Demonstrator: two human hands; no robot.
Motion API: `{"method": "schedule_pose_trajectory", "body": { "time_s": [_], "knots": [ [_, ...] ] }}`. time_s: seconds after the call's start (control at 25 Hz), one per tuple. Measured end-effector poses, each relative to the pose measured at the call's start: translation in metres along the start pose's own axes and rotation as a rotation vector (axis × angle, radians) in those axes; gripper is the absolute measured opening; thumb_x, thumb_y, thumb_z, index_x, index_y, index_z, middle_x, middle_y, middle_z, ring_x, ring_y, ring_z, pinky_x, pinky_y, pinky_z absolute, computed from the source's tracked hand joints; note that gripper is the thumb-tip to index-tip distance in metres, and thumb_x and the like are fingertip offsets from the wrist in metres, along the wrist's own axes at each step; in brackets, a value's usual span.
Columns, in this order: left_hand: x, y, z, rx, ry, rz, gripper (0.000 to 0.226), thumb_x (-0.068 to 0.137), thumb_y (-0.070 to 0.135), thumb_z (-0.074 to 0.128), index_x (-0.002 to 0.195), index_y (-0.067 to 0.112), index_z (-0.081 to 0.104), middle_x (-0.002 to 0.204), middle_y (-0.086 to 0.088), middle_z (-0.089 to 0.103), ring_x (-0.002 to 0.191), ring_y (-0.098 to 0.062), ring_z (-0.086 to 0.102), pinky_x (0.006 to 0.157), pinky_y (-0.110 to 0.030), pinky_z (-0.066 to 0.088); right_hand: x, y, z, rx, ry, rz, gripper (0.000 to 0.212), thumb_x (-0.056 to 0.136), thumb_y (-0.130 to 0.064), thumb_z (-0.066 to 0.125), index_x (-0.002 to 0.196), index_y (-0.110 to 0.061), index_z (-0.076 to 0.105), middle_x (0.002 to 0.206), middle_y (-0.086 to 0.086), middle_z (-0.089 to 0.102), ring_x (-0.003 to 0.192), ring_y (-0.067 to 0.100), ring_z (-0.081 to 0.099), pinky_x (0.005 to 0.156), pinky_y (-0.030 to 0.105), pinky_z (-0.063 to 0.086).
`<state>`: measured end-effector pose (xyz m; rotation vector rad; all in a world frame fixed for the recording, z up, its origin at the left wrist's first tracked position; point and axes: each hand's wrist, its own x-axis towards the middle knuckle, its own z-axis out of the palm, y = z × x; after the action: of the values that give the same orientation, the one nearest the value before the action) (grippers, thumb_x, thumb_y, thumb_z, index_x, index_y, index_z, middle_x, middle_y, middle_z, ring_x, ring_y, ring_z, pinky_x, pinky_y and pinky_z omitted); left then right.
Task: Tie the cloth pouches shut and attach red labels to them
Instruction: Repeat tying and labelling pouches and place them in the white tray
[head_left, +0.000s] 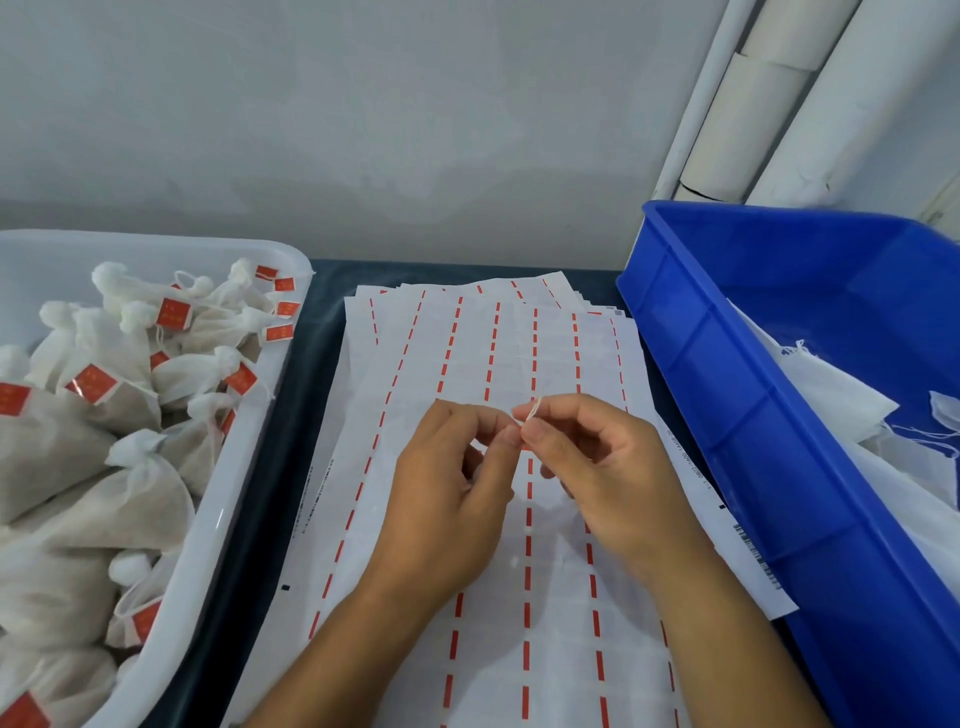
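Both hands meet above the middle of the label sheets (493, 364), fingertips together. Right hand (597, 467): thumb and forefinger pinched tight on a short bit of pale string (534, 408), other fingers curled loosely under. Left hand (452, 488): fingers curled, tips touching the right hand's tips at the same spot; cannot tell whether its grip actually has the string or only meets the other fingers. A sliver of red shows just below the pinch (too small to tell what it is).

The string stands roughly upright, long axis leaning slightly right, poking out above the right forefinger. It looks thin, off-white, looped or doubled.

The sheets are white backing paper with dashed red strips running away from the person, stacked in a slightly fanned pile on the dark surface (322, 291).

Left: white plastic tub (249, 467) full of tied cloth pouches (78, 467), white, bulging, necks bunched, many carrying red labels (93, 383).

Right: blue plastic crate (727, 389) holding flat white cloth bags (831, 405) with loose strings.
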<state>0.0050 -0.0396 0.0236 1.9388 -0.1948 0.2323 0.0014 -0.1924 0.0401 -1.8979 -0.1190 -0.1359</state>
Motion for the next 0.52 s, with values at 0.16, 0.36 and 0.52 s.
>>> {"method": "schedule_pose_trajectory", "body": {
  "time_s": [0.16,0.36,0.52],
  "knots": [
    [0.001,-0.003,-0.003,-0.035,-0.002,0.0,0.007,0.098,0.04,0.063,0.101,0.045,0.061,0.102,0.025,0.059,0.087,-0.009,0.065,0.068,-0.017,0.054,0.0,-0.002,0.001,0.0,0.072,-0.036,0.016,0.09,-0.047,0.064,0.099,-0.037,0.072,0.09,-0.021,0.074,0.087,0.005,0.07,0.068,0.013,0.055],
    [-0.002,-0.004,0.0,-0.021,-0.044,-0.048,0.055,0.088,0.033,0.078,0.127,0.054,0.045,0.115,0.026,0.055,0.106,0.003,0.057,0.078,-0.007,0.053,0.009,-0.018,0.005,-0.084,0.119,-0.115,0.014,0.09,-0.048,0.061,0.098,-0.04,0.069,0.089,-0.025,0.071,0.089,0.001,0.07,0.069,0.013,0.056],
    [0.004,-0.007,-0.001,-0.119,0.097,-0.188,0.059,0.085,0.041,0.08,0.133,0.043,0.046,0.121,0.02,0.056,0.106,-0.004,0.061,0.083,-0.019,0.058,0.027,-0.053,0.017,-0.042,0.087,-0.214,0.012,0.094,-0.046,0.062,0.098,-0.038,0.07,0.086,-0.018,0.071,0.081,0.008,0.071,0.066,0.018,0.058]
  ]
}}
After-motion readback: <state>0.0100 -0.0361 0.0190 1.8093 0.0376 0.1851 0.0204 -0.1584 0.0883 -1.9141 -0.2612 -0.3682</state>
